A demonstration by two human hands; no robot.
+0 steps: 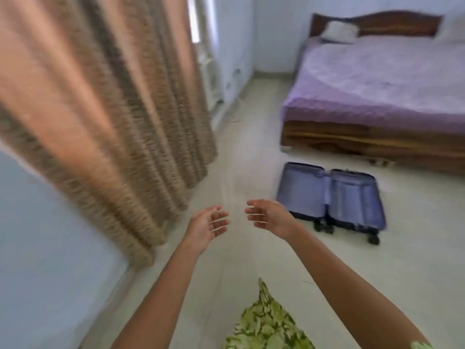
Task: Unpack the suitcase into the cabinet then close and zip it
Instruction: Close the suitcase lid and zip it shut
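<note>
A blue-grey suitcase (332, 197) lies open flat on the pale floor, both halves showing and nothing visible inside, its wheels toward me. My left hand (208, 226) and my right hand (268, 216) are stretched out in front of me, palms facing each other, fingers relaxed, holding nothing. Both hands are well short of the suitcase, which lies to the right of my right hand. No cabinet is in view. The picture is blurred.
A long brown curtain (105, 109) hangs on the left against a pale wall. A wooden bed (377, 137) with a purple sheet and a pillow (339, 31) stands behind the suitcase at right. Green patterned cloth (264, 323) of my clothing shows at the bottom.
</note>
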